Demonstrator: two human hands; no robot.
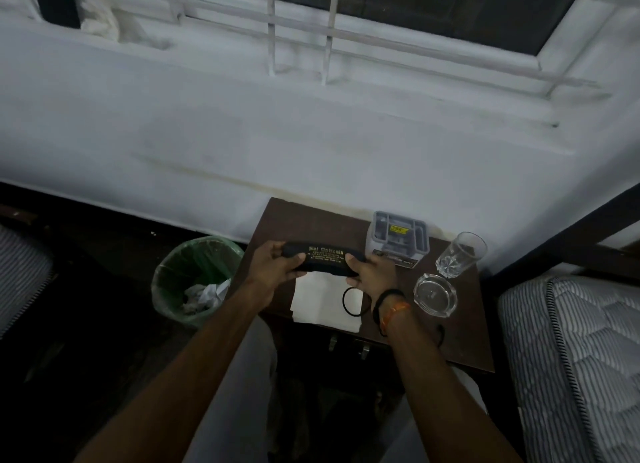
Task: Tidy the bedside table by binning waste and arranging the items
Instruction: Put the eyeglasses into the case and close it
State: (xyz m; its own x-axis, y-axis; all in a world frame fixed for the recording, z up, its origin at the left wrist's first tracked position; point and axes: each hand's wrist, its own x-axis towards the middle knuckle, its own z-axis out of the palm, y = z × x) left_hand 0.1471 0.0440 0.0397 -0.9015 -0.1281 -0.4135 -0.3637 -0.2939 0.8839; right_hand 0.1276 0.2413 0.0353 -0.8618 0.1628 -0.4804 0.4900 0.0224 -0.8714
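Note:
A black spectacle case [323,259] with gold lettering is held above the dark brown bedside table [460,338]. My left hand [273,267] grips its left end and my right hand [372,272] grips its right end. Under the case lies a white paper napkin [318,301] with a black hair tie [351,301] on its right part. To the right on the table are a grey plastic organiser [398,236], a clear drinking glass [459,255] and a glass ashtray [434,293]. Left of the table a bin [195,281] with a green liner holds crumpled paper.
A white wall with a barred window [329,30] rises behind the table. A striped mattress [571,358] lies at the right, close to the table's edge. A striped chair seat [20,275] is at the far left. The floor is dark.

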